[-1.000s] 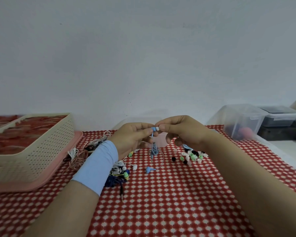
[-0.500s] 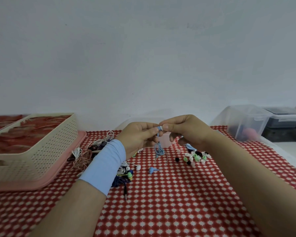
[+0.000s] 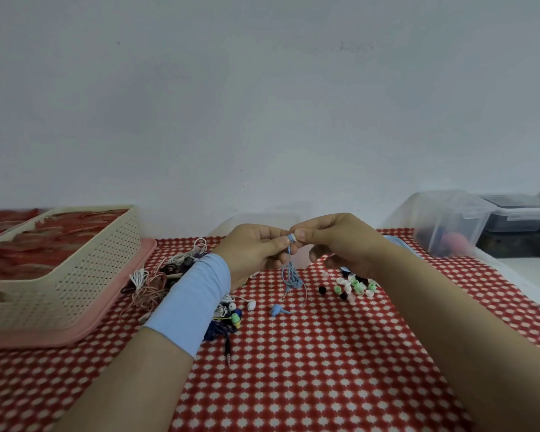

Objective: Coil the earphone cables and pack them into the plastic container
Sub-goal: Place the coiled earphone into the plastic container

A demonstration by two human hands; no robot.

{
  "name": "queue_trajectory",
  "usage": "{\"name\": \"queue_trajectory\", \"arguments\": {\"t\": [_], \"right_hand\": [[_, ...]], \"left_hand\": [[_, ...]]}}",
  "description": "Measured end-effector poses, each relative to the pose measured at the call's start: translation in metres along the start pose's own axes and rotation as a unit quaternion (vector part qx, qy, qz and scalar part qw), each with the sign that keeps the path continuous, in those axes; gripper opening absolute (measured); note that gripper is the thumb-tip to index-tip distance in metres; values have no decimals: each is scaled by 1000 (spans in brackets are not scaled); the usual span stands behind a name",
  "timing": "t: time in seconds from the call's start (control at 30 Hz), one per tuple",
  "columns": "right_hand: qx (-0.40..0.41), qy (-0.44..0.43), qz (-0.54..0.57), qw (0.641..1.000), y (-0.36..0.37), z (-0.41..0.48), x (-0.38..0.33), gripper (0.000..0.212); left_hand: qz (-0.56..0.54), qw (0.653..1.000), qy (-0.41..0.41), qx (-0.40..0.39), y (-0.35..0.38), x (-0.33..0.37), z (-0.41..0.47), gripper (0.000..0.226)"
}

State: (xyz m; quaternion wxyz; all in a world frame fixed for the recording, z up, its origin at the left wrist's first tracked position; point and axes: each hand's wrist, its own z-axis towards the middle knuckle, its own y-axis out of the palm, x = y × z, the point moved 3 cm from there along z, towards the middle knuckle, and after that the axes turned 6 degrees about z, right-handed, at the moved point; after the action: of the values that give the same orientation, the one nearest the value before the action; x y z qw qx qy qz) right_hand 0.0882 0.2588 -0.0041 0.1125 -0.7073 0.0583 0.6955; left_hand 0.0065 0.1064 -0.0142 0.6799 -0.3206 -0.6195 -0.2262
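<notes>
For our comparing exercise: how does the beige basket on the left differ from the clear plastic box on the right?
The beige basket has opaque, perforated walls; the clear plastic box has smooth see-through ones. The basket sits on a pink tray; the box shows none. The basket looks wider and lower than the box. Neither is being touched.

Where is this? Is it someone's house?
Probably a sorting table in a home or small workshop. A red-and-white tablecloth covers it, tangled earphones and loose ear tips lie on it, and a cream basket and clear plastic container stand at its sides.
</notes>
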Motion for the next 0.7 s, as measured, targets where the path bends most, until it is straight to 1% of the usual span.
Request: {"name": "queue_trajectory", "arguments": {"t": [0.07,0.13,0.2,0.27,0.43,0.57,0.7], "right_hand": [[31,-23,7,999,2,0,-1,11],[60,-71,-12,996,3,0,-4,10],[70,-111,-39,991,3,-1,-8,8],[63,-121,-52,989,4,-1,-10,8],[28,-95,-58,993,0,-3,-12,13],[-5,-47,-27,999,-4,-4,-11,15],[-15,-17,2,1000,-5,-3,-7,16]], "left_hand": [[-23,1000,-9,10,-1,-1,1,14],[-56,998,-17,19,-1,1,1,17],[-75,997,-24,20,-2,2,1,19],[-84,996,-28,13,-3,2,1,20],[-68,997,-28,-15,-5,2,0,19],[-55,998,-24,-25,-5,2,0,20],[-38,999,-16,-30,-5,2,-1,19]]}}
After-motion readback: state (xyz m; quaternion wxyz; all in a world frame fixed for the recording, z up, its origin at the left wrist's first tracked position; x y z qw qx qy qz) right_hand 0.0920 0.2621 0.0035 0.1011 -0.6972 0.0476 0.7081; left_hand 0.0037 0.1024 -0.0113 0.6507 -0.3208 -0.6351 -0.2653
